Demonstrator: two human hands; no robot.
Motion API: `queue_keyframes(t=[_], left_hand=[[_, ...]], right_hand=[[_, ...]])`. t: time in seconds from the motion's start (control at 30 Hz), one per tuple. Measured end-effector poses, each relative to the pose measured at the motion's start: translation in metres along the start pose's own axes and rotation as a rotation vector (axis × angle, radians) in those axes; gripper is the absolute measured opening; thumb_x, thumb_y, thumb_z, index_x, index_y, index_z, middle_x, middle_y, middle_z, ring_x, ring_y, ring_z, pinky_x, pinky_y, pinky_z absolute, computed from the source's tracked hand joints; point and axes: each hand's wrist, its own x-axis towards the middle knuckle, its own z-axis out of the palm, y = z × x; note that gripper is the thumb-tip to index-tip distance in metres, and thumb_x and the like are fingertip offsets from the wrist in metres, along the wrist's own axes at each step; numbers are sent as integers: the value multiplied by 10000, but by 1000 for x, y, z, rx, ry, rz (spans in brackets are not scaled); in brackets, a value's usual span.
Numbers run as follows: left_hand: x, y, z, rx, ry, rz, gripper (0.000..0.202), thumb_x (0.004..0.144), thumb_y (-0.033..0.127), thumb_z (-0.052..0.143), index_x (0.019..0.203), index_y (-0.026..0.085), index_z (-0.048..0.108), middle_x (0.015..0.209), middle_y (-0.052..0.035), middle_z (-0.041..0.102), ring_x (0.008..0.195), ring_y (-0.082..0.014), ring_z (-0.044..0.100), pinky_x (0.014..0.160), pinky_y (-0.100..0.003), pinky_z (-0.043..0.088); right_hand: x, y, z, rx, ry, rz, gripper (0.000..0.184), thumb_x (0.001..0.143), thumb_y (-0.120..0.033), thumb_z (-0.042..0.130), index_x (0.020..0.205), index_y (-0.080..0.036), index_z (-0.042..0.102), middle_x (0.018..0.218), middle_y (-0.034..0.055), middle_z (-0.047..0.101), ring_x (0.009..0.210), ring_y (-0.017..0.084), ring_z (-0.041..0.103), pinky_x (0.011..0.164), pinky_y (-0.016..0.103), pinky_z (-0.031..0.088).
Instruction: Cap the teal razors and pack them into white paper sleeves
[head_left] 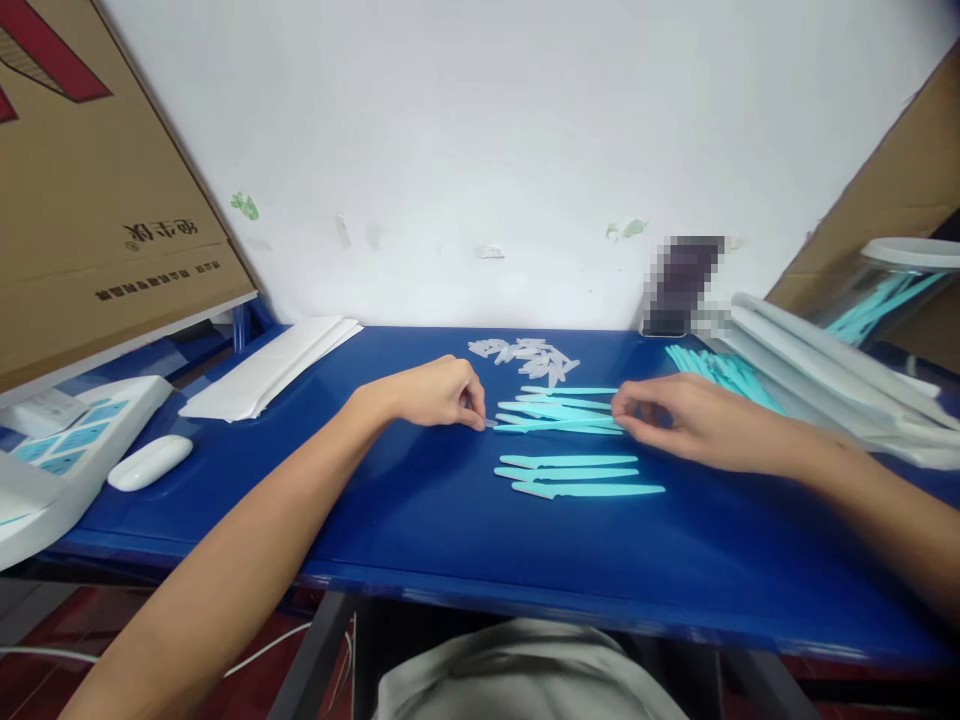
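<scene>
Lying nearest on the blue worktop (420, 540) are three turquoise strips (574, 475), side by side and untouched. Just beyond them sits a looser bunch of turquoise strips (559, 410), and both hands meet at it — the left hand (435, 392) pinches the left tip of one strip between thumb and fingers, while the right hand (679, 420) has its grip closed on the right end of the same bunch. Farther back, near the wall, a small heap of clear white caps (525, 355) rests apart from the strips. At the left edge lie a white mouse (150, 462) and a flat stack of white sheets (274, 365); at the far right, more turquoise strips (720, 370) spread beside a clear jar (892, 290).
</scene>
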Motion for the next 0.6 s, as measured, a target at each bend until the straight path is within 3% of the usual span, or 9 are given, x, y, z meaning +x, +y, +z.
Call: queue_keyframes(t=[0.17, 0.6], left_hand=[[-1, 1, 0, -42, -17, -27, 94, 833, 277, 771, 848, 195, 811, 754, -15, 766, 661, -130, 655, 605, -236, 434], [-1, 0, 0, -42, -26, -38, 114, 828, 292, 768, 845, 186, 807, 746, -17, 764, 658, -128, 657, 592, -228, 442]], right_hand=[[-1, 1, 0, -14, -17, 20, 255, 990, -436, 458, 903, -233, 584, 713, -3, 644, 596, 150, 547, 606, 292, 370], [-1, -1, 0, -17, -10, 22, 250, 987, -431, 459, 917, -231, 592, 727, 0, 671, 593, 147, 560, 599, 287, 364]])
